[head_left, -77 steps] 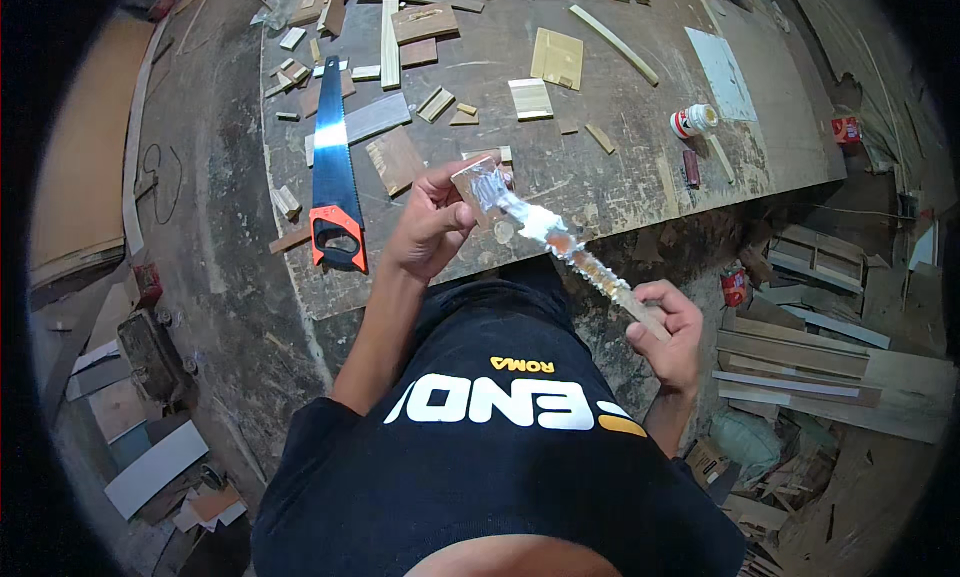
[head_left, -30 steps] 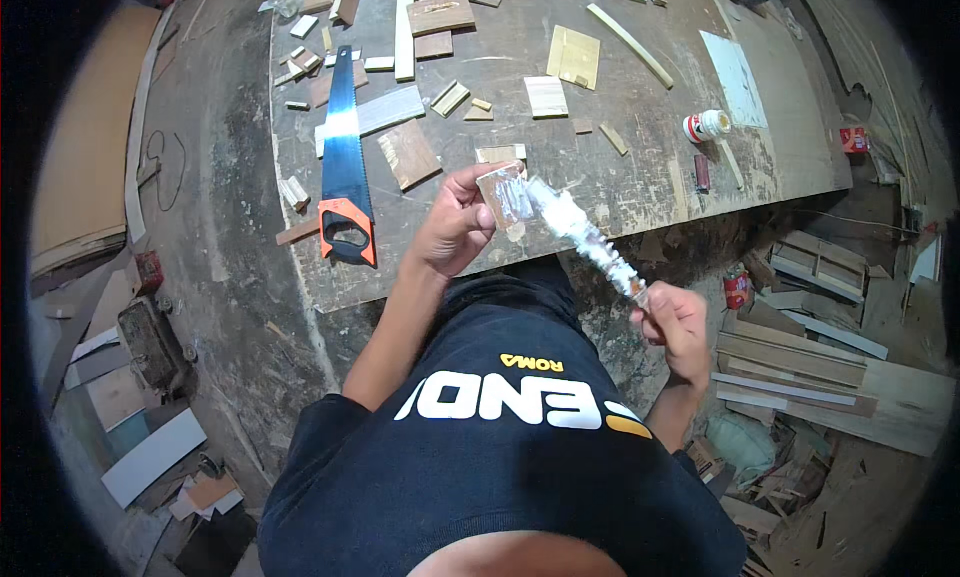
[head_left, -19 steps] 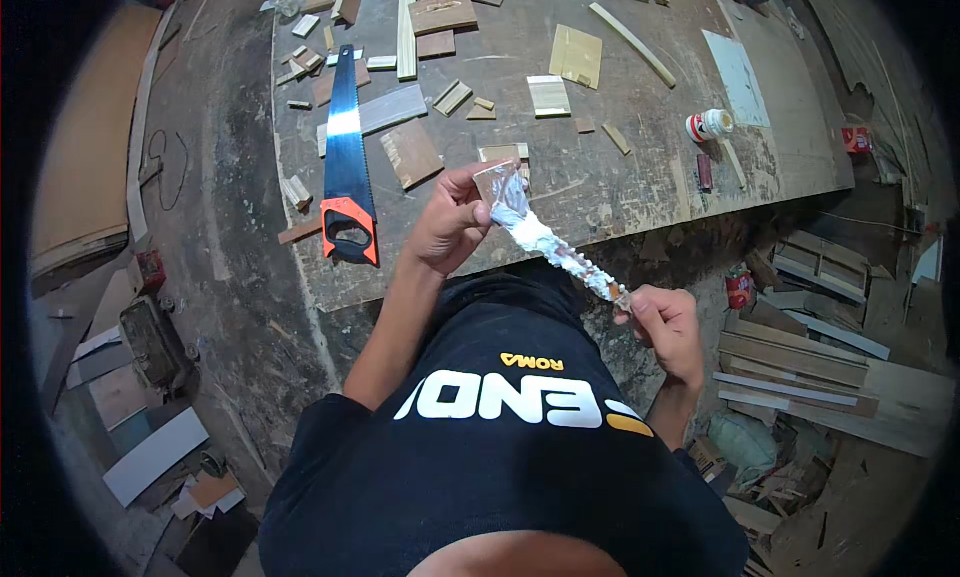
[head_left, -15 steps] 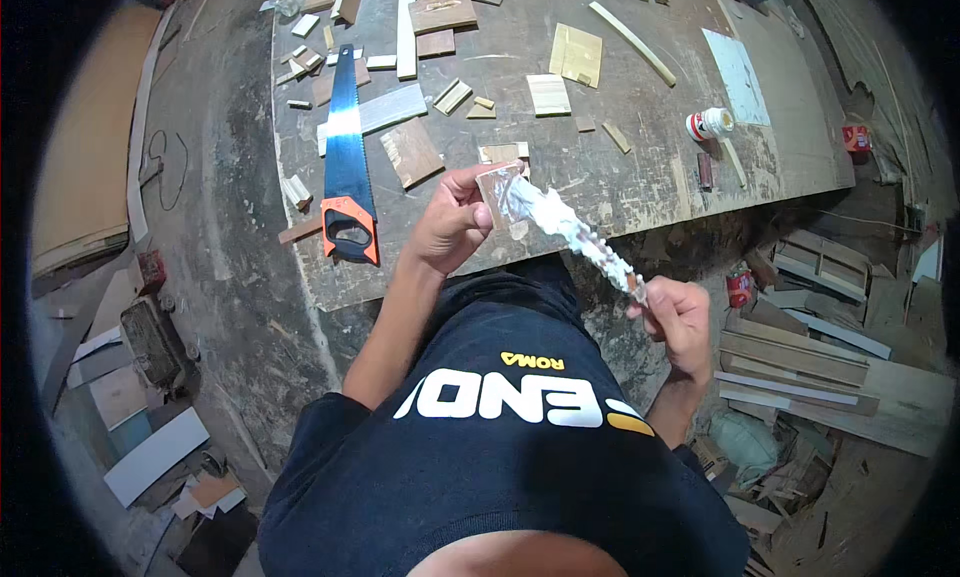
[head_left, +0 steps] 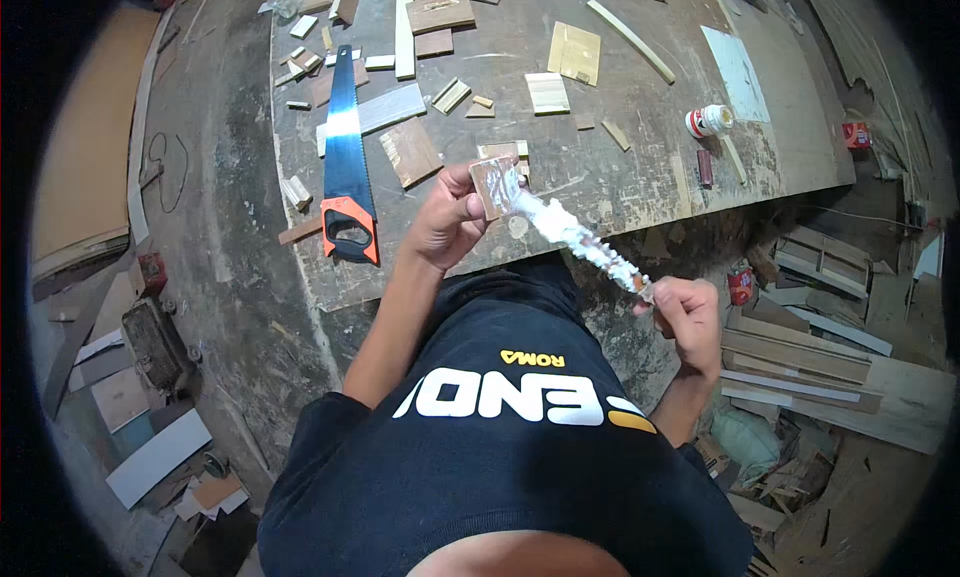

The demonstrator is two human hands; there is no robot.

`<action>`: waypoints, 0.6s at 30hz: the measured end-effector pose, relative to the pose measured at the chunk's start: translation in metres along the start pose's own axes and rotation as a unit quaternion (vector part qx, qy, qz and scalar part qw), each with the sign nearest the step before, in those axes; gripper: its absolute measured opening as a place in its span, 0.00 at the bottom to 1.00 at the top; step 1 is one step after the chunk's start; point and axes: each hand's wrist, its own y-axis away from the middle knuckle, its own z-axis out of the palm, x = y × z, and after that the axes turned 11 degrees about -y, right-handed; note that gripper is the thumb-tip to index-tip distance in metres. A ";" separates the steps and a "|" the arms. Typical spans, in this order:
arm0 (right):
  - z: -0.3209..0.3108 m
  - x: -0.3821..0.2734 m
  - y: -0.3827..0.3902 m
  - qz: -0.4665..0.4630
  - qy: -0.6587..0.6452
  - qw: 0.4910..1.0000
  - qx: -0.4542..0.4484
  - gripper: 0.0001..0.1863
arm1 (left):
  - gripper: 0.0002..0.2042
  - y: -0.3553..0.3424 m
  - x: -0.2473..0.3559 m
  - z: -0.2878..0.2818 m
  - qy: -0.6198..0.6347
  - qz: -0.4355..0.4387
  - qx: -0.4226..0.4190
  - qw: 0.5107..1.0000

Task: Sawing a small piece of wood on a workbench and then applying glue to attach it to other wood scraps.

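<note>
My left hand (head_left: 450,217) grips a small flat wooden piece (head_left: 490,189) by its edge, near the front of the workbench. White glue is smeared over part of its face. Pinched at its lower end in my right hand (head_left: 685,317) is a thin stick (head_left: 590,252), thickly coated with lumpy white glue. Its far end touches or lies just at the right edge of the wooden piece. Glue hides most of the stick, so what it is made of is hard to tell. Behind the wooden piece, small pale wood blocks (head_left: 522,151) lie on the bench.
A handsaw (head_left: 345,142) with an orange-and-black handle lies left on the workbench (head_left: 640,182). An open white glue jar (head_left: 710,121) stands at right beside a small dark red cylinder (head_left: 705,169). Wood offcuts (head_left: 410,155) are scattered over the bench; boards (head_left: 800,362) are piled lower right.
My right hand has shifted slightly right and down, drawing the glue-coated stick toward the wooden piece's right edge. My left hand has tilted the piece a little, showing more of its smeared face.
</note>
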 end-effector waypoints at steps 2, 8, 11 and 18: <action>0.006 -0.001 -0.003 -0.021 -0.033 0.999 0.021 0.14 | 0.39 -0.001 0.002 0.002 -0.007 -0.008 -0.010 1.000; 0.013 0.006 -0.011 0.001 0.002 1.000 0.027 0.14 | 0.39 -0.002 0.006 0.004 -0.009 -0.016 0.002 1.000; 0.007 0.005 -0.009 -0.015 0.021 0.999 0.027 0.13 | 0.39 -0.001 0.008 0.003 -0.019 -0.002 0.014 1.000; 0.011 0.006 -0.011 -0.013 -0.115 0.993 -0.005 0.11 | 0.36 -0.001 0.014 -0.002 -0.079 0.018 0.013 0.997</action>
